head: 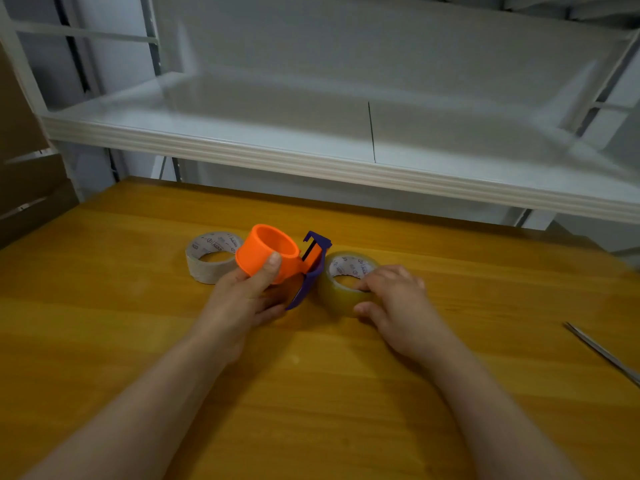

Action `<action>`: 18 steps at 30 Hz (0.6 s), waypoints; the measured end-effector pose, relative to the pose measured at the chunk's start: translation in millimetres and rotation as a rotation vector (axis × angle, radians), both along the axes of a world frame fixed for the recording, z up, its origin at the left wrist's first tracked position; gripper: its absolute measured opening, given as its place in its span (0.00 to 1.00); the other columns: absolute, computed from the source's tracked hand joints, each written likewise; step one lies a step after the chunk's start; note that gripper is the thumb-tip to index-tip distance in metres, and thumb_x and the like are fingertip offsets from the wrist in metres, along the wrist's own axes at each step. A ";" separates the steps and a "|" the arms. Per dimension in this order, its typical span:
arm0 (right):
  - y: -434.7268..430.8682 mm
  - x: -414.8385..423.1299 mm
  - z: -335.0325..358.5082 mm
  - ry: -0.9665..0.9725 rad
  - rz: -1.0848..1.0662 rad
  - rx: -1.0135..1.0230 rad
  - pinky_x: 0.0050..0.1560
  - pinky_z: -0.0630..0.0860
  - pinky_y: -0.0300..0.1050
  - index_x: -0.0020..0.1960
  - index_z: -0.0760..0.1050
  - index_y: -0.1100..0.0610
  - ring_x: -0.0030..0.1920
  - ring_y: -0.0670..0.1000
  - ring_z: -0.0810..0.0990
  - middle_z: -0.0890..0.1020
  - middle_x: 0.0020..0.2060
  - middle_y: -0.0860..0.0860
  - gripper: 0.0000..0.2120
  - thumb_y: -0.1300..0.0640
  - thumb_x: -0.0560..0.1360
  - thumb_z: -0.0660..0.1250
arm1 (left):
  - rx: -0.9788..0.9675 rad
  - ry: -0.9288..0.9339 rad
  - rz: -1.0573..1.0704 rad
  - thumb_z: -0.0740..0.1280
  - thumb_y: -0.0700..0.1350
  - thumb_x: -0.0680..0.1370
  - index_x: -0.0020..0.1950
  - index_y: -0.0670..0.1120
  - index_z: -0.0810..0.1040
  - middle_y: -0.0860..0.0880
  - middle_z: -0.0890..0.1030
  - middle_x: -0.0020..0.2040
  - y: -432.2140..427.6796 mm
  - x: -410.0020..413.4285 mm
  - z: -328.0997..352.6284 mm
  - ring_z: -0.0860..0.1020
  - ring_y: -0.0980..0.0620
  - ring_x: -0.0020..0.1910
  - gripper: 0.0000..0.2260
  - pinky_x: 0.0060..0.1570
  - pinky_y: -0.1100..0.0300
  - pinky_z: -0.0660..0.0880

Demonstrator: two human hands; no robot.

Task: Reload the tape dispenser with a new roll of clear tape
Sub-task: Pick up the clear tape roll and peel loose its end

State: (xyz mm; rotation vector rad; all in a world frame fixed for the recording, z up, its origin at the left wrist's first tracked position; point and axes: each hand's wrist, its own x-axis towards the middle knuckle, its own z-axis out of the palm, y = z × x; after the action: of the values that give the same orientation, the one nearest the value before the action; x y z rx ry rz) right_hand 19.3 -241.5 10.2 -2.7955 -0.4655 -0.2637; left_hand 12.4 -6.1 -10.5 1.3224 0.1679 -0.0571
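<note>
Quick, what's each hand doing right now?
Left hand: closed around the orange and purple tape dispenser, holding it.
Right hand: gripping the clear tape roll that lies on the table.

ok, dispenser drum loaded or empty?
Empty: the orange drum is bare in the left hand; the clear roll sits on the table.
</note>
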 end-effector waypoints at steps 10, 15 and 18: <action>-21.5 -1.6 6.4 -0.095 -0.140 0.237 0.65 0.70 0.54 0.60 0.78 0.50 0.62 0.50 0.71 0.72 0.53 0.41 0.11 0.55 0.77 0.69 | 0.471 -0.049 0.199 0.73 0.61 0.72 0.69 0.52 0.68 0.49 0.80 0.55 -0.1 -2.9 -2.9 0.84 0.48 0.41 0.30 0.35 0.50 0.81; -19.4 -1.5 6.4 -0.159 -0.093 0.305 0.60 0.70 0.49 0.59 0.79 0.53 0.60 0.50 0.71 0.75 0.53 0.44 0.11 0.56 0.77 0.70 | 0.583 -0.033 0.254 0.73 0.58 0.74 0.74 0.49 0.63 0.46 0.84 0.50 -2.1 -0.3 -2.2 0.83 0.50 0.37 0.34 0.34 0.54 0.79; -18.8 -1.4 5.2 -0.187 -0.080 0.329 0.58 0.68 0.46 0.60 0.79 0.53 0.59 0.47 0.70 0.77 0.54 0.46 0.12 0.55 0.77 0.70 | 0.565 -0.002 0.223 0.71 0.51 0.78 0.79 0.54 0.54 0.45 0.85 0.41 -7.5 -3.4 -0.6 0.83 0.51 0.29 0.35 0.23 0.60 0.74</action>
State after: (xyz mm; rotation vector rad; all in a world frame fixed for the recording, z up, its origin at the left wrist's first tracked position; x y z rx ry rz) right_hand 17.9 -260.3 15.4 -2.4804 -0.3183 -0.5683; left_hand 9.0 -13.7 -11.1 1.8571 0.3461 0.1939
